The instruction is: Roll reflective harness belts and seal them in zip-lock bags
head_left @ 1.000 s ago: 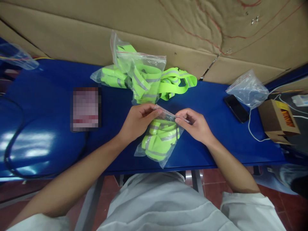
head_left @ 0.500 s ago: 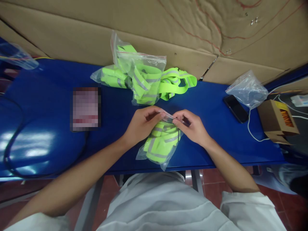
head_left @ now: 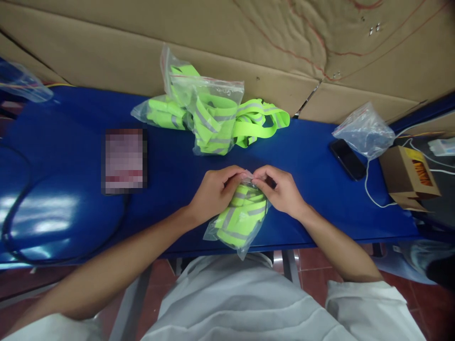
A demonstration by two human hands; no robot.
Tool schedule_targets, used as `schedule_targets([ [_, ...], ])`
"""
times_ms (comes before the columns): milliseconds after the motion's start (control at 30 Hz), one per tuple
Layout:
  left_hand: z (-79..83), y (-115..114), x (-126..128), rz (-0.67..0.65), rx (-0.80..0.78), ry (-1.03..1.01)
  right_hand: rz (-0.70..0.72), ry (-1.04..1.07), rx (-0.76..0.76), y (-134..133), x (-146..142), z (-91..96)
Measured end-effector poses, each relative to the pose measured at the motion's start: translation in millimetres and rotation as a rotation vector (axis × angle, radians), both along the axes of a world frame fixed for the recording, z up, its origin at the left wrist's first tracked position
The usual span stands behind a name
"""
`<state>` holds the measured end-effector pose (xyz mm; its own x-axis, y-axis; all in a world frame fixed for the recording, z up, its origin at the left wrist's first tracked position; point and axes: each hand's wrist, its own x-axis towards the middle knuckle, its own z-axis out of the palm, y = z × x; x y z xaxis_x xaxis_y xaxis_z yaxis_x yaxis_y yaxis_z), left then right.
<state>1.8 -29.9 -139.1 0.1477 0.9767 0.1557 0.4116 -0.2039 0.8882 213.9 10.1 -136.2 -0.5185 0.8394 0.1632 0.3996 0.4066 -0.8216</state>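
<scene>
A clear plastic bag [head_left: 237,221] stuffed with a folded neon-green reflective strap lies at the near edge of the blue table [head_left: 71,156]. My left hand [head_left: 216,192] pinches the bag's top edge from the left. My right hand [head_left: 280,189] pinches the same edge from the right, and the fingertips of both hands nearly meet at the middle of the bag's mouth. Farther back lies a pile of bagged green straps [head_left: 202,111], with one loose strap [head_left: 261,121] beside it.
A blurred dark card [head_left: 124,160] lies left of my hands. At the right are a black phone [head_left: 346,158], an empty clear bag [head_left: 366,130], a white cable and a small cardboard box [head_left: 408,177]. Cardboard sheets [head_left: 249,42] stand behind the table.
My hands have slid toward each other along the bag's top edge, from apart to almost touching. The bag has bunched up and shifted slightly toward me.
</scene>
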Motion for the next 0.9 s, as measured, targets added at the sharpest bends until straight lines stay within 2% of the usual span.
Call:
schedule_targets([
  [167,2.3,1.2,0.6,-0.025,-0.072,-0.079,-0.065,0.059,-0.018,-3.0,-1.8,-0.6],
  [300,2.2,2.1,-1.9,-0.008,-0.081,-0.102,-0.026,0.031,0.043,-2.5,-2.9,1.8],
  [467,8.9,4.6,-6.9,0.043,-0.047,-0.164,0.012,0.056,0.026,1.0,-0.1,6.4],
  [600,12.9,6.2,-5.1,0.000,-0.101,-0.247,-0.039,0.074,0.078,-0.3,1.6,7.2],
  [700,12.6,6.5,-4.1,-0.014,-0.136,-0.223,-0.031,0.098,0.137,-3.5,-1.0,6.7],
  [800,12.0,7.8,-7.7,0.008,-0.090,-0.164,-0.010,0.112,0.187,-5.2,-3.5,7.9],
  [900,11.8,11.5,-15.1,0.077,-0.046,-0.197,-0.030,0.116,0.152,-2.2,-1.3,10.4],
])
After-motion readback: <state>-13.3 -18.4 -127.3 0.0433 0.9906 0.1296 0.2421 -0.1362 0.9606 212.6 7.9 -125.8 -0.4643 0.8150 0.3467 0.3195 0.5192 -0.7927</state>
